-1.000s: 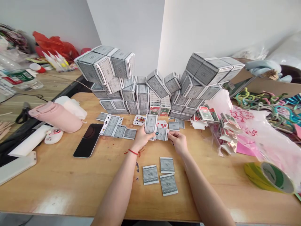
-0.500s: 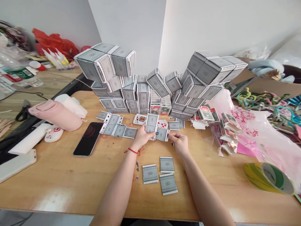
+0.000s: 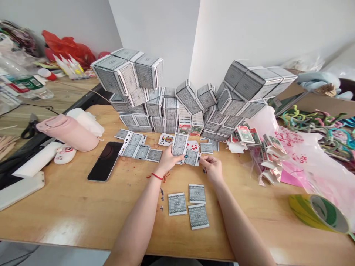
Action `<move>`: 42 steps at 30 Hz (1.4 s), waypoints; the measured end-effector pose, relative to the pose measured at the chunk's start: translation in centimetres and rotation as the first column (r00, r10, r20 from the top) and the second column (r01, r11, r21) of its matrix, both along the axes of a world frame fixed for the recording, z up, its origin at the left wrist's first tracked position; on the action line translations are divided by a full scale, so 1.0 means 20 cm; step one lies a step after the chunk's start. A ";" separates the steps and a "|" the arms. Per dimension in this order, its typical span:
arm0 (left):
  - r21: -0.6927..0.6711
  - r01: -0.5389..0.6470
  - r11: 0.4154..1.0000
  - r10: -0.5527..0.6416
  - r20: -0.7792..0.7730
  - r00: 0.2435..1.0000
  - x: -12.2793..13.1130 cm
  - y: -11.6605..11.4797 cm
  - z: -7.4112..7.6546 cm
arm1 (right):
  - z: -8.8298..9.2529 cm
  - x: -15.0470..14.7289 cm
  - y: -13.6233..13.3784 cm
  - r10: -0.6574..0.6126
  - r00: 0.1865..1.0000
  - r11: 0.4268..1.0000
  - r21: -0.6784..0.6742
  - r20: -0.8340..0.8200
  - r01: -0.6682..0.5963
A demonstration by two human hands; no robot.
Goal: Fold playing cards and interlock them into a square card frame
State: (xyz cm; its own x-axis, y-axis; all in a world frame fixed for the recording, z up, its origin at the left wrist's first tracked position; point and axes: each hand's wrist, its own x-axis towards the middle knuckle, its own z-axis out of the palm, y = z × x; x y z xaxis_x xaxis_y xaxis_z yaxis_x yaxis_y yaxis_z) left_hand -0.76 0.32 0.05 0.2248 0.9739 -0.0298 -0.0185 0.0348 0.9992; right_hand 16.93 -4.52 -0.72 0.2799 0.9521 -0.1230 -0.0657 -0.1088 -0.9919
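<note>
Two grey-backed playing cards (image 3: 179, 143) are in my left hand (image 3: 169, 159), one upright and one sideways, its thumb pressed over them. My right hand (image 3: 211, 167) pinches the right end of the sideways card (image 3: 192, 157). Face-up cards (image 3: 166, 139) lie on the table just behind. Nearer to me rest three folded, squarish card pieces (image 3: 177, 204), backs up. To the left is a group of overlapping cards (image 3: 134, 145), and a few more cards (image 3: 206, 147) lie to the right. Behind stands a structure of card-covered blocks (image 3: 145, 105).
A black phone (image 3: 104, 161) and a pink tumbler (image 3: 68, 132) are on the left. On the right are opened card boxes (image 3: 271, 157), a pink-printed plastic bag (image 3: 302, 151) and a yellow-green tape roll (image 3: 318, 213). Coloured pipe cleaners (image 3: 310, 127) lie farther right.
The view has shifted slightly, so the scene sits a little farther right. Both hands keep nearly the same hold on the cards.
</note>
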 end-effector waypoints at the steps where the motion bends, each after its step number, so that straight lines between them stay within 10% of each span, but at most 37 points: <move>1: 0.005 -0.010 1.000 0.010 -0.013 1.000 0.00 0.00 0.00 | -0.01 0.00 0.00 0.005 1.000 1.000 0.005 -0.010 -0.005; 16: 0.077 -0.012 0.997 0.023 -0.144 0.989 0.00 0.00 -0.06 | -0.05 0.03 0.04 0.062 0.996 0.996 0.061 0.057 -0.066; 42: 0.180 0.002 0.984 0.058 -0.328 0.943 0.02 -0.03 0.01 | -0.04 -0.04 0.01 -0.208 0.960 0.974 -0.050 0.186 0.221</move>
State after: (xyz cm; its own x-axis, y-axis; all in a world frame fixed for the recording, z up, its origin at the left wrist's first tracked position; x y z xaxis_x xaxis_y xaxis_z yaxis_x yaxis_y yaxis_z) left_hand -0.30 -0.19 0.35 0.2038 0.9762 0.0741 0.3156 -0.1372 0.9389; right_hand 16.09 -4.24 -1.62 0.5000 0.8581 -0.1165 0.0823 -0.1810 -0.9800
